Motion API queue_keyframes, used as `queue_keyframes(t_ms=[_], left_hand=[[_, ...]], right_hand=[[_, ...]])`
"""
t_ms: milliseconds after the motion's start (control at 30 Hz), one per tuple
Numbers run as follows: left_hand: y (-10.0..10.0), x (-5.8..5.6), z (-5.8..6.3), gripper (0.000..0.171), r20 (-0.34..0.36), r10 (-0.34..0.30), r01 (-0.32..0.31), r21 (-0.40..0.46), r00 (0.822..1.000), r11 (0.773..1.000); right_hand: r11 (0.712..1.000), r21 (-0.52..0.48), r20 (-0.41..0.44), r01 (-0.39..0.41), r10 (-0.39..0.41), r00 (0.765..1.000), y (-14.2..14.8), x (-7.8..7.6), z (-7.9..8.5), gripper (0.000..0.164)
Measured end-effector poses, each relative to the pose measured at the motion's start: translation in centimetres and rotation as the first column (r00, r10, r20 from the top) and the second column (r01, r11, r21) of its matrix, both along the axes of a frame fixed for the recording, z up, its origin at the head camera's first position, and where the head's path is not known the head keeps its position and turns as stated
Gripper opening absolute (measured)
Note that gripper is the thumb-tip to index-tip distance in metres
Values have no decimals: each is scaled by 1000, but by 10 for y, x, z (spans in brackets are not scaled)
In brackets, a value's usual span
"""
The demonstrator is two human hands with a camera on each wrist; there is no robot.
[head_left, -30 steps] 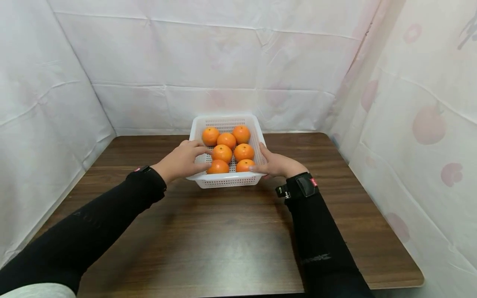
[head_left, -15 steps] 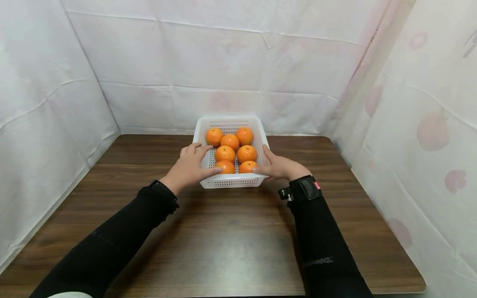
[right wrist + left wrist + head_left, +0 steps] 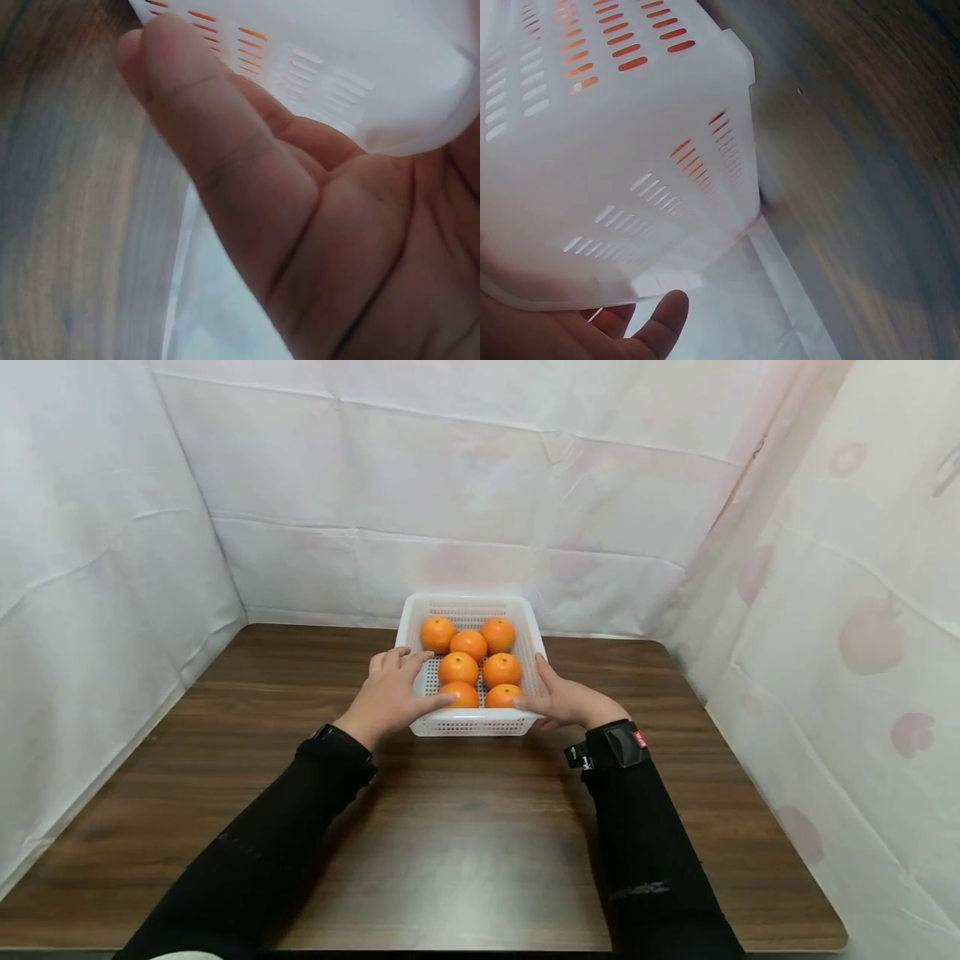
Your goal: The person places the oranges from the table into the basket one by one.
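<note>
A white perforated plastic basket with several oranges in it sits near the back of the table. At its left side and near corner, my left hand holds the rim, thumb reaching over inside and some fingers outside. My right hand grips the opposite side, its thumb over the rim near an orange. In the left wrist view the basket's wall rises above fingertips. The right wrist view has my fingers lying along the outside of the basket.
The brown wooden table spreads in front of and around the basket. White sheeting hangs close behind the back edge, with more sheeting along the left and right sides.
My left hand has shifted onto the basket's near left corner, its thumb now farther over the rim. The right hand stays at its side. The head view has turned slightly.
</note>
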State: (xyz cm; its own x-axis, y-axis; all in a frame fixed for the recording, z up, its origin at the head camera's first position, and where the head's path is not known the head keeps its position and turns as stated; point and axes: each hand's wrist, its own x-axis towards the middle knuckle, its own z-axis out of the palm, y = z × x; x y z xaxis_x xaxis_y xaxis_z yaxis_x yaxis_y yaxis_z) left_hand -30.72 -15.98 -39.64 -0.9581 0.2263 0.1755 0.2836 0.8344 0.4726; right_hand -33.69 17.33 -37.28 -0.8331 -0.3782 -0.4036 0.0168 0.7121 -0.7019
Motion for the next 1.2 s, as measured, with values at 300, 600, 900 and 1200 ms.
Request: queue_keyframes(t_ms=[300,600,900,1200], left_hand=[[14,-25,-11,104,18,6,-6,5,1000,1000],[12,-54,-11,96,11,25,-25,7,1000,1000],[12,-67,-21,92,50,27,-27,-3,998,1000],[16,-88,-20,89,87,6,7,-152,996,988]], right_hand=[[996,-86,8,25,-24,1000,10,-21,-14,108],[994,-104,-3,18,-19,1000,4,-52,-9,104],[993,-94,20,68,-66,998,1,-58,-18,104],[941,336,-192,42,25,981,7,-73,-5,104]])
